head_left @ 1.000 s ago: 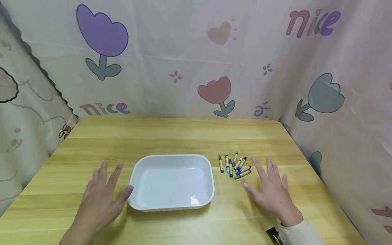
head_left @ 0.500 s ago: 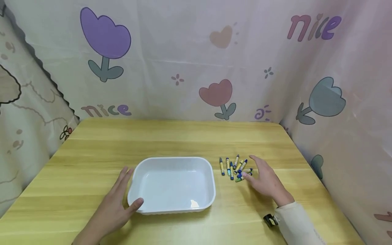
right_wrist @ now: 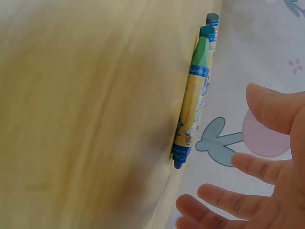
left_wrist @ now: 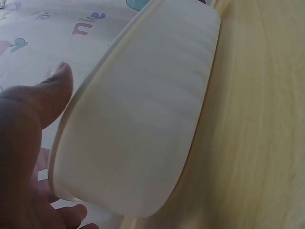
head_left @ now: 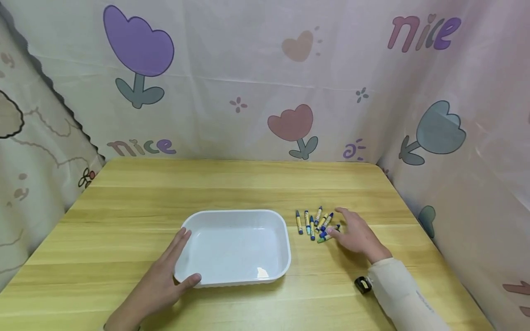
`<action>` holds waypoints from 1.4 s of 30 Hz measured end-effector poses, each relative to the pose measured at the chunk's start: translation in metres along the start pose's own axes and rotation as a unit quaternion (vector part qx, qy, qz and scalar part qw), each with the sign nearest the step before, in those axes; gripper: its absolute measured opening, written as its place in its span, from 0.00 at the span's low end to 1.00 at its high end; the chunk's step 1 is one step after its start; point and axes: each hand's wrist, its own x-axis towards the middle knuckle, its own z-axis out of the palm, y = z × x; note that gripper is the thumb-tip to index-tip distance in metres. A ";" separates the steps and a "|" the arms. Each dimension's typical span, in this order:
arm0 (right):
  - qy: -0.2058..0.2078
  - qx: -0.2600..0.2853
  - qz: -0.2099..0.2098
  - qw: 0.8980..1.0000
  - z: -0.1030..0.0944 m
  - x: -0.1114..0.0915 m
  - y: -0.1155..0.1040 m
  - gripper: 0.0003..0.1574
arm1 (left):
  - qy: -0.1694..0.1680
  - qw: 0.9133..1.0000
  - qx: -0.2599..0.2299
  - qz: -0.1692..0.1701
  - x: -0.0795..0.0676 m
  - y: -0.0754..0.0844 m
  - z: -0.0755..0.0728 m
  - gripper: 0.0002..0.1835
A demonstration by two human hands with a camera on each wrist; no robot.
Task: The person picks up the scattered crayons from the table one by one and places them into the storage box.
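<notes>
A white rectangular tray (head_left: 233,250) stands left of the middle of the wooden table, with nothing in it. My left hand (head_left: 155,282) is at its left side, fingers straight along the rim and thumb over the near left corner. In the left wrist view the tray wall (left_wrist: 133,114) fills the middle, the thumb beside its rim. Right of the tray lies a loose group of several crayons (head_left: 312,227) in yellow wrappers. Over its right end my right hand (head_left: 359,238) hovers, fingers spread and holding nothing. A green crayon (right_wrist: 193,102) shows close by in the right wrist view.
The wooden table (head_left: 232,184) reaches back to a curtain (head_left: 223,59) printed with flowers, which also hangs along both sides. A small black device (head_left: 363,285) sits at the right sleeve.
My left hand has moved right, from beside the tray onto its left rim. The right hand has moved slightly left, over the crayons' right end. Tray and crayons have stayed in place.
</notes>
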 end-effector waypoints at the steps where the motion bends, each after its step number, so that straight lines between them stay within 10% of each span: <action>1: -0.002 0.000 0.001 1.000 0.001 0.001 0.000 0.45 | 0.000 1.000 0.001 0.001 0.000 0.000 0.001 0.51; 42: -0.057 -0.052 -0.052 0.996 0.005 0.016 0.000 0.07 | -0.013 0.999 -0.024 -0.025 -0.003 -0.001 0.000 0.59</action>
